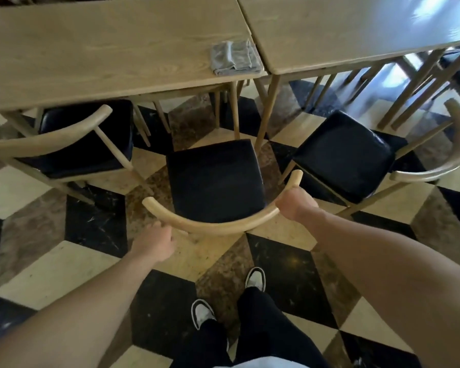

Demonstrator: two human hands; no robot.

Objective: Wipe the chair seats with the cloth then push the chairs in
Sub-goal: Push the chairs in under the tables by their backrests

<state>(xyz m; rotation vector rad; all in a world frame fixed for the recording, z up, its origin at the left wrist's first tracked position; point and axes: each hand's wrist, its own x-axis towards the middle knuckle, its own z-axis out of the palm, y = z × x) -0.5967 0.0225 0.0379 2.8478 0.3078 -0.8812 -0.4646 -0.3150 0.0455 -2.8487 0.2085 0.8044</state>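
A grey cloth (234, 57) is lying crumpled and folded at one o'clock, on the corner of the left wooden table (91, 54). The middle chair (215, 179), black-seated with a curved pale backrest, is standing pulled out at centre. The right hand (294, 203) is gripping the backrest's right end at three o'clock. The left hand (154, 241) is reaching at eight o'clock, fingers loosely spread just beside the rail, holding nothing. Two matching chairs are flanking it.

Floor (96, 266): glossy tiles in black, cream, mottled brown, cube pattern. Two light wood tables, left table (91, 49) and right table (356, 30), butted edge to edge. Bright glare on right table's far corner and floor beyond.
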